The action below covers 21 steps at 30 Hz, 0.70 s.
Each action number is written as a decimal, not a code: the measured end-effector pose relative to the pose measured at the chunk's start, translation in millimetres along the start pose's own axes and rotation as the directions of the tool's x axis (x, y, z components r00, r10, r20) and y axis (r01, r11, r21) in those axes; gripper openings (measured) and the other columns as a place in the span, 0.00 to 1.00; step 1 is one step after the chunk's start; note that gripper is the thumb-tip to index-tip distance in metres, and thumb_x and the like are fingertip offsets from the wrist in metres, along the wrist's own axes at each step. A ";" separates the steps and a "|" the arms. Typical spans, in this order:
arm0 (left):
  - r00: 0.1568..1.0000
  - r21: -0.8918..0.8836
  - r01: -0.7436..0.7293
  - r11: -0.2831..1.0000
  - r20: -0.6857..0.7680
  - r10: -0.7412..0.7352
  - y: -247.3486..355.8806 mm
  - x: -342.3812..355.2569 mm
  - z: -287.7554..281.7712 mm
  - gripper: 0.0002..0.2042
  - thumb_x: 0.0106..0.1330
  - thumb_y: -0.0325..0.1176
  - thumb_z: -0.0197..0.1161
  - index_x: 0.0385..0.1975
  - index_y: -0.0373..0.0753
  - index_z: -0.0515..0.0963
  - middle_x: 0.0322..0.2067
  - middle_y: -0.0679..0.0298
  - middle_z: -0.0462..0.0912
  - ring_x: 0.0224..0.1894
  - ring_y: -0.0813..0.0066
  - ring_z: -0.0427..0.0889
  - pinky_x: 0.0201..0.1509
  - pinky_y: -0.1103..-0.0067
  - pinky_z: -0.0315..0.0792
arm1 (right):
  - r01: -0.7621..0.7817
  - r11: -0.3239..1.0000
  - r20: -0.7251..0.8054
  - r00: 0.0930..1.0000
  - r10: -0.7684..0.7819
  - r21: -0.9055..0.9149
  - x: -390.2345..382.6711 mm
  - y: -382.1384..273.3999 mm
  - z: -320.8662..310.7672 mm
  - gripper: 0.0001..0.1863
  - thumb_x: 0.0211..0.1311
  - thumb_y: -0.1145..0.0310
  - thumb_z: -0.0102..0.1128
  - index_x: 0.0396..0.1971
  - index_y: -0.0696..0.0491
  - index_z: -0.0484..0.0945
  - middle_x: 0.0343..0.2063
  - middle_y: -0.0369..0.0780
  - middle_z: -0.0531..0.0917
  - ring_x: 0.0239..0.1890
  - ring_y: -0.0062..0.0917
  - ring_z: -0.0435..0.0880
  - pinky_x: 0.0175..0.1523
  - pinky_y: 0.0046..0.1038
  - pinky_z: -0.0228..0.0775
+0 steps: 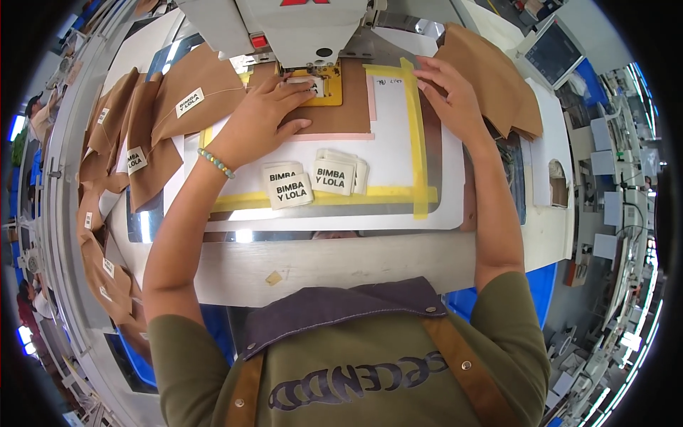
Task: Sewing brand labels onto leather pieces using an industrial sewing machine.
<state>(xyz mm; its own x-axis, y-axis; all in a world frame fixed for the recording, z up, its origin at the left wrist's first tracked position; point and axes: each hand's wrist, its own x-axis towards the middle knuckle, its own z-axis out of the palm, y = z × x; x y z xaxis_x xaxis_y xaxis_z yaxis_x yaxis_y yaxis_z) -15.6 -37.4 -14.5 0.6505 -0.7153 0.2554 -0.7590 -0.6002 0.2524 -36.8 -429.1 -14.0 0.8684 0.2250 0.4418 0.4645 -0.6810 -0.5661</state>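
My left hand (265,122), with a beaded bracelet at the wrist, lies with fingers stretched over the brown fabric piece (334,119) under the sewing machine head (299,32). Its fingertips touch a cream label inside the yellow clamp frame (332,92) and hold nothing that I can see. At the right edge of the white template (398,153), my right hand (449,99) rests with fingers apart by a strip of yellow tape (415,135). Two small piles of cream labels with black print, a left pile (290,191) and a right pile (334,173), lie on the template in front of the brown piece.
Brown pieces bearing sewn labels (160,117) heap at the left and hang over the table edge. A stack of brown pieces (491,82) sits at the right, near a control screen (553,51). A small tan scrap (274,278) lies on the table's front. Blue bins (535,292) stand below.
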 end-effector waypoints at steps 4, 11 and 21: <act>0.999 0.064 -0.041 0.997 -0.010 0.042 1.4 1.1 -2.3 0.24 0.74 0.39 0.70 0.67 0.38 0.81 0.71 0.60 0.79 0.79 0.51 0.67 0.82 0.59 0.64 | -0.003 1.000 0.010 1.000 0.004 -0.020 2.6 0.9 -2.1 0.14 0.77 0.70 0.64 0.57 0.56 0.87 0.67 0.42 0.83 0.57 0.32 0.87 0.57 0.30 0.81; 0.999 0.056 -0.037 0.998 0.004 0.037 4.0 4.2 -4.7 0.23 0.76 0.39 0.68 0.67 0.37 0.80 0.70 0.59 0.80 0.77 0.52 0.69 0.81 0.60 0.65 | -0.033 0.999 0.029 0.999 0.032 0.012 1.1 -0.7 -2.0 0.13 0.77 0.71 0.64 0.55 0.57 0.88 0.65 0.41 0.85 0.55 0.31 0.87 0.56 0.30 0.81; 1.000 0.069 0.017 0.997 -0.009 -0.016 -6.0 14.1 -0.8 0.21 0.81 0.42 0.61 0.68 0.42 0.81 0.68 0.59 0.82 0.67 0.53 0.77 0.75 0.63 0.69 | -0.059 0.998 0.053 0.997 0.059 -0.005 -3.0 -7.6 -3.4 0.13 0.76 0.76 0.63 0.55 0.58 0.88 0.64 0.43 0.85 0.62 0.30 0.85 0.61 0.28 0.80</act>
<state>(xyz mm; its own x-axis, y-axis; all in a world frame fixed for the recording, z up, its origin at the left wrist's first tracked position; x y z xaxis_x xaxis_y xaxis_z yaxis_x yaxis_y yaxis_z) -1.8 -43.6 -11.7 0.6628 -0.7022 0.2599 -0.7481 -0.6352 0.1918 -43.6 -427.0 -8.6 0.9023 0.2207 0.3704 0.4117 -0.6966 -0.5876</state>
